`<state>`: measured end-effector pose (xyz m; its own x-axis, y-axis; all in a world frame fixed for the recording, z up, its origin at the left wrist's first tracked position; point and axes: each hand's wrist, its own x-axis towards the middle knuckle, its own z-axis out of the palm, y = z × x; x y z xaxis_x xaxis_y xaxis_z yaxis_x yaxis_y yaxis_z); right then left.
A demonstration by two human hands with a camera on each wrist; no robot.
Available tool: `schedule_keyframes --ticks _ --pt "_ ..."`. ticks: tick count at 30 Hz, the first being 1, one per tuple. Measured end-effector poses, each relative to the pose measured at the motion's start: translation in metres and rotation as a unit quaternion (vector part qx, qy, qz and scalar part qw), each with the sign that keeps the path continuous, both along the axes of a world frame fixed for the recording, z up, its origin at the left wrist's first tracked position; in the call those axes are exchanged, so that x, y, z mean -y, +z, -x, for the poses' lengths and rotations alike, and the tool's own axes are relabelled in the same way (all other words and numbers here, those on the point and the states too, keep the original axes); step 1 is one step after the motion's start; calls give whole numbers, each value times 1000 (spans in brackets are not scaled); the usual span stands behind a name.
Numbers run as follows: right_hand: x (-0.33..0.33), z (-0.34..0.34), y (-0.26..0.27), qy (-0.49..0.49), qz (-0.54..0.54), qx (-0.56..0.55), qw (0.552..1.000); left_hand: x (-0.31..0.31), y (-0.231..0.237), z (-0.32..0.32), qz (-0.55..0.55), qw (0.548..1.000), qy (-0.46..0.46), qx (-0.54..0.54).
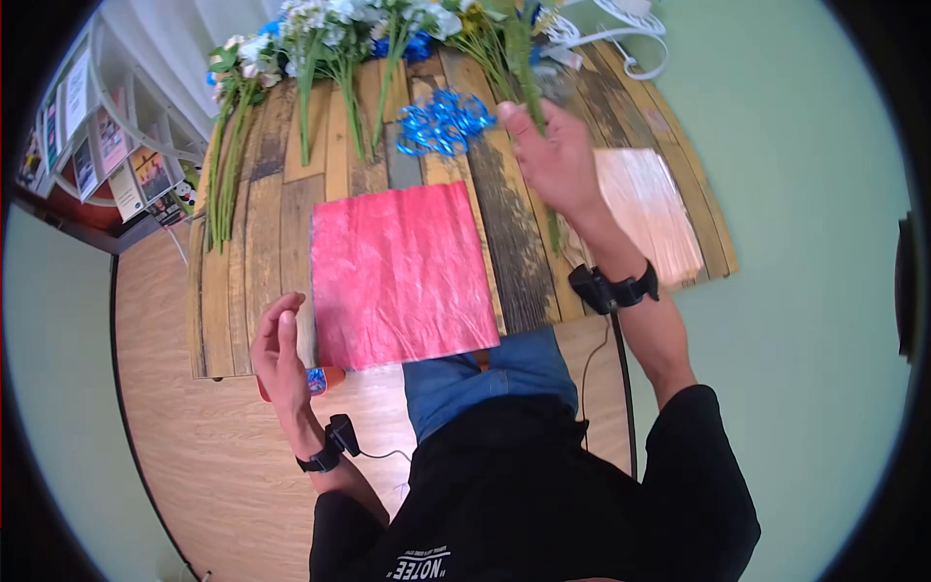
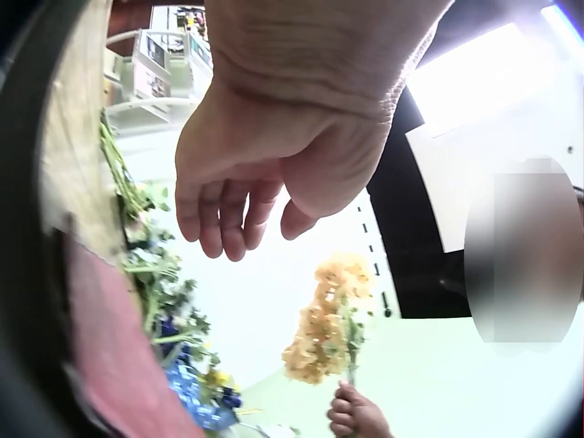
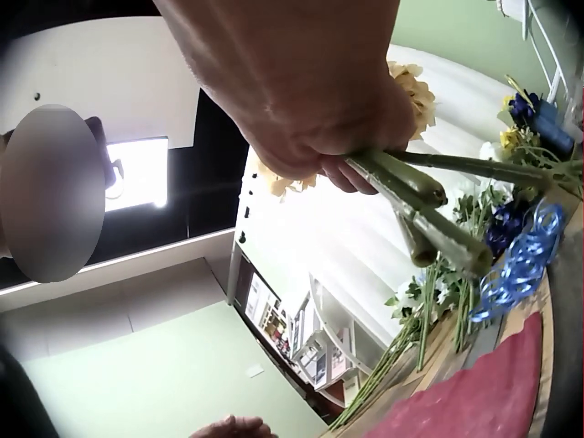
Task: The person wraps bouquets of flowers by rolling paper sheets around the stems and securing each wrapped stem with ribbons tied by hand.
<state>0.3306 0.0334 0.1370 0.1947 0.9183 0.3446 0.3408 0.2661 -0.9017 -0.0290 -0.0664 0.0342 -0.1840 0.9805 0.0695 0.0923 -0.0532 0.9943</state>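
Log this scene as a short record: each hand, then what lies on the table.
Right hand: grips thick green stems bearing pale-orange blossoms
Left hand: holds nothing, beside the crinkled pink rectangular sheet
Surface: brown wooden-plank table
Near edge: pink sheet
Beyond sheet: pile of curled shiny blue ribbon
Right side: shiny pale-peach rectangular sheet
Far edge: long-stemmed white, yellow and blue flowers

I log: head view, bright, bowed, black-rimmed; wrist views, softer, curved at edges, ceiling light (image 3: 143, 173) glaring; far curtain (image 3: 465, 105), washed out; pink sheet (image 1: 402, 276), sheen-streaked.
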Motion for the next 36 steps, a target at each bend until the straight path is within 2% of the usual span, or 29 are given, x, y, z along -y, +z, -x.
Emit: schedule_keyframes --ticks 2,3,4,7,8,10,14,18,21,24,26,27,28,30,32,34,36 --pt "28 13 -11 5 16 8 1000 13 23 -19 -77 997 -20 9" --pt "40 20 -17 1 3 51 999 17 32 -29 -95 993 -70 17" --pt "52 29 -23 1 -11 95 995 20 45 -47 -92 990 -100 33" --pt "88 58 -39 7 16 88 996 12 58 -97 -94 980 -164 62" --pt "95 66 -46 13 18 82 996 7 57 -110 -90 981 -159 56" --pt "109 79 -62 36 -37 58 997 0 57 -128 -67 970 -186 144" --pt "131 94 -90 48 -10 104 993 -11 49 -142 -44 959 -206 190" --pt "145 103 -107 77 19 142 987 -5 51 -156 -11 957 -145 250" --pt "146 100 -112 99 22 97 990 -2 47 -159 14 961 -100 257" --pt "145 88 -117 142 18 77 987 -2 48 -158 23 953 -98 286" --pt "148 71 -98 242 89 43 965 -6 54 -160 19 957 -72 279" --pt "150 63 -113 295 162 -72 939 -10 56 -159 5 960 -68 273" --pt "155 54 -114 299 164 -72 937 -13 56 -158 -10 962 -65 267" --pt "166 34 -116 303 230 -279 882 -17 54 -160 -22 959 -72 274" --pt "174 24 -126 309 230 -297 873 -18 53 -164 -29 950 -75 303" --pt "184 20 -135 308 196 -375 852 -19 51 -169 -31 948 -64 309" --pt "195 20 -142 300 172 -379 858 -19 48 -173 -33 946 -55 317"
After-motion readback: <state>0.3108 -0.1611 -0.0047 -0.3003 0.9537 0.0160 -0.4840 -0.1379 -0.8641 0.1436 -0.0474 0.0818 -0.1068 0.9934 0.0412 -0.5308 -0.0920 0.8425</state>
